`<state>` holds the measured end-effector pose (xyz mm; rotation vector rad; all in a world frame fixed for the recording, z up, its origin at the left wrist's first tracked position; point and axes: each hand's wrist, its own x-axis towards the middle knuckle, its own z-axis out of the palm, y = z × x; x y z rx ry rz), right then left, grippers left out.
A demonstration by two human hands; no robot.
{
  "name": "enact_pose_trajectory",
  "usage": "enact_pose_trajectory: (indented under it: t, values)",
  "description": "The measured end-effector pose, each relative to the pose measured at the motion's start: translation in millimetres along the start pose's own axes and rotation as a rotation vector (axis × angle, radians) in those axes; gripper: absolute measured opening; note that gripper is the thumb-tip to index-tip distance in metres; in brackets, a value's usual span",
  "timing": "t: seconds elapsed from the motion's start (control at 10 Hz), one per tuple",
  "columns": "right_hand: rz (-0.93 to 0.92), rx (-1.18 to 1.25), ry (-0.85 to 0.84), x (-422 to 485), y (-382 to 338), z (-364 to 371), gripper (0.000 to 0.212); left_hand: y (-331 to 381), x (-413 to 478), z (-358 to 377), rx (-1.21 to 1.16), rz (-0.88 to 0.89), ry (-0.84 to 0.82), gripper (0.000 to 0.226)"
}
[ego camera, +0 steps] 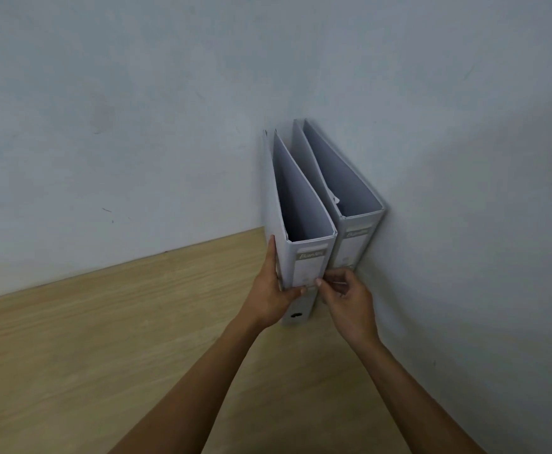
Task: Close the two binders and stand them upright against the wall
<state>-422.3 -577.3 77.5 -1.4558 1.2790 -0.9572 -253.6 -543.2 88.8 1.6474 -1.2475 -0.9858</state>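
Observation:
Two white lever-arch binders stand upright side by side in the corner where two walls meet. The right binder [353, 244] rests against the right wall [464, 191]. The left binder [307, 257] stands beside it, spine facing me with a label and a finger hole low down. My left hand [274, 296] wraps the left binder's spine from the left, thumb across the front. My right hand [346, 293] pinches at the spine's right edge, between the two binders. Both binders are closed, their covers drawn together at the far end.
A light wooden tabletop [121, 339] stretches left and toward me. The back wall [137, 126] runs along its far edge and meets the right wall behind the binders.

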Motion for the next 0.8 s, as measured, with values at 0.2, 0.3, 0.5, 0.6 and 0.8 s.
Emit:
enact_pose_trajectory:
  t: [0.2,0.3,0.5,0.6,0.8]
  values:
    - [0.011,-0.039,0.038,20.2,4.3,-2.1,0.012,7.3,17.5,6.8,0.011,-0.003,0.010,0.114]
    - [0.006,-0.053,0.040,25.2,4.3,-0.3,0.014,6.9,22.6,7.2,0.019,0.003,0.010,0.115]
    - [0.028,-0.050,0.071,26.7,3.0,3.2,0.015,12.5,24.2,12.3,0.020,-0.010,0.020,0.117]
    - [0.053,-0.063,0.058,27.2,1.3,5.3,0.016,14.1,23.1,8.4,0.031,-0.034,0.017,0.116]
    - [0.082,-0.101,0.059,28.7,-2.4,2.9,0.017,7.7,8.7,-9.2,0.054,-0.091,-0.026,0.100]
